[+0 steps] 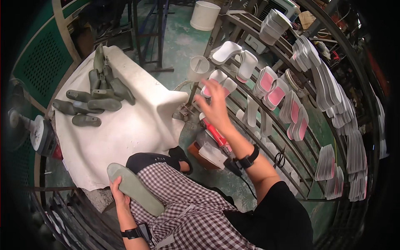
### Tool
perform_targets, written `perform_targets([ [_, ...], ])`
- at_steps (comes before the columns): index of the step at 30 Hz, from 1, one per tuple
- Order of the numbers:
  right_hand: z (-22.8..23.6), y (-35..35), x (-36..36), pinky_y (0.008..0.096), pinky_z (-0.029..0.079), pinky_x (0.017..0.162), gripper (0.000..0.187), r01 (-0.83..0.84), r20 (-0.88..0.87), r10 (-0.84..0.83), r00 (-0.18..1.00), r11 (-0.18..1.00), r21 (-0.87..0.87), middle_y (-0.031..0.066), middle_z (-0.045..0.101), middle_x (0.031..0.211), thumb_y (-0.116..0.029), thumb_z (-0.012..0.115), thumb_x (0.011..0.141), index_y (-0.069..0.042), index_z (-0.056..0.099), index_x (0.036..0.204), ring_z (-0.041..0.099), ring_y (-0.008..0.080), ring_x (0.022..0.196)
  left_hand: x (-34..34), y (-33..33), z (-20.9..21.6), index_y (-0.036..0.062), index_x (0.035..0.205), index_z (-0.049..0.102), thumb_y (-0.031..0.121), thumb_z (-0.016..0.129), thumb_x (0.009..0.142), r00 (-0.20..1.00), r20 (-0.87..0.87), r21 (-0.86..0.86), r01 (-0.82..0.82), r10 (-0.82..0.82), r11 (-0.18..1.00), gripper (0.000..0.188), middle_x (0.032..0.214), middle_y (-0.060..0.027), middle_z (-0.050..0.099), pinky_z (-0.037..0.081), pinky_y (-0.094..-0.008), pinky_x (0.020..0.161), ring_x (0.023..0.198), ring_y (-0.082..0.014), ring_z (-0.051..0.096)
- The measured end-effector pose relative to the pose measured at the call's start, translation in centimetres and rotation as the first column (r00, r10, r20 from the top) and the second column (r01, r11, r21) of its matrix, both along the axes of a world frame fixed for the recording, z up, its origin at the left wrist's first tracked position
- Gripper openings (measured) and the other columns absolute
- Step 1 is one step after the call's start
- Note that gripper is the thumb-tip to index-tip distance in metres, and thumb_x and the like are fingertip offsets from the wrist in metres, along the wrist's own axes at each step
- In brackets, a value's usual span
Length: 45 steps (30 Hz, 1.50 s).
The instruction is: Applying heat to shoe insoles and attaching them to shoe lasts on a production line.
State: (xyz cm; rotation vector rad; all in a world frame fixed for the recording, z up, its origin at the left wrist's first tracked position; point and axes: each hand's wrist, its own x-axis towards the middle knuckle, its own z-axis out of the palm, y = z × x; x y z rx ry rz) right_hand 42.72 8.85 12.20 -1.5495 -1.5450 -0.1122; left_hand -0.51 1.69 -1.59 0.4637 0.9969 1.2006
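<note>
My left hand (pixel 119 195) is closed round the side of a green shoe last (pixel 137 189), which rests over my lap with its flat sole face up. My right hand (pixel 216 104) is raised at the near end of a metal rack, its fingers apart and nothing seen in them. Just beyond those fingers lie white insoles with pink heel pads (pixel 230 86), partly hidden by the hand. Close by stands a white cup (pixel 199 68) with a stick-like handle in it. Several more dark green shoe lasts (pixel 105 104) are heaped on the white-covered table at the left.
Several stacks of grey and pink insoles (pixel 275 96) stand along the slanted rack bars (pixel 300 162) on the right. A red power tool (pixel 216 134) lies below my right forearm. The white cloth (pixel 129 125) drapes the table. A white bucket (pixel 205 16) is at the back.
</note>
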Motion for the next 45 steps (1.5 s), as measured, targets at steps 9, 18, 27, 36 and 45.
perform_targets([
  [9,-0.6,9.4,26.7,0.0473,0.041,0.105,0.072,0.703,0.135,-0.697,0.704,0.657,-0.273,0.0349,0.047,0.137,-0.04,0.064,0.082,0.004,0.049,0.138,0.048,0.0517,0.123,1.3,-0.7,0.1,0.0007,0.127,0.052,0.018,0.067,0.088,0.981,-0.108,0.012,-0.162,0.162,0.987,0.046,0.11,-0.0121,0.064,0.056,-0.037,0.085,0.098,-0.0249,0.065],
  [18,4.9,6.1,23.6,0.0387,0.037,0.111,0.068,0.44,-0.427,-0.486,0.763,0.873,-0.208,0.0271,0.051,0.143,-0.025,0.07,0.083,-0.001,0.05,0.143,0.045,0.0371,0.138,0.1,-1.1,1.2,0.0064,0.148,0.037,0.011,0.064,0.087,0.991,-0.092,0.006,-0.1,0.1,0.995,0.067,0.13,-0.0149,0.055,0.052,-0.0402,0.095,0.115,-0.0283,0.058],
  [27,-1.1,-11.7,-13.7,0.0444,0.023,0.118,0.06,-0.617,-0.294,0.542,0.787,0.708,-0.345,0.028,0.017,0.161,-0.005,0.067,0.087,-0.004,0.05,0.144,0.022,0.042,0.149,2.5,-0.4,1.3,0.0139,0.161,0.007,0.06,0.051,0.097,0.988,-0.153,0.318,0.02,0.031,0.948,0.09,0.156,-0.0169,0.03,0.028,-0.0377,0.115,0.139,-0.0277,0.035],
  [36,-8.1,-14.4,-23.5,0.0532,0.027,0.116,0.08,-0.731,-0.199,0.719,0.666,0.575,-0.368,0.0323,0.01,0.159,-0.011,0.072,0.084,-0.005,0.032,0.153,0.022,0.0521,0.144,2.0,-2.0,3.7,0.0057,0.158,0.017,0.016,0.068,0.079,0.924,-0.319,0.372,-0.083,0.211,0.925,0.095,0.145,-0.0219,0.041,0.035,-0.0381,0.111,0.132,-0.0288,0.043],
  [45,-10.4,-15.8,-25.2,0.0549,0.022,0.117,0.085,-0.714,-0.35,0.623,0.7,0.614,-0.335,0.0327,0.01,0.159,-0.011,0.071,0.081,-0.003,0.028,0.154,0.016,0.0488,0.147,1.7,-2.0,2.8,0.0061,0.159,0.012,0.021,0.069,0.083,0.953,-0.256,0.346,-0.063,0.159,0.936,0.096,0.143,-0.0241,0.042,0.039,-0.0387,0.108,0.129,-0.0295,0.047],
])
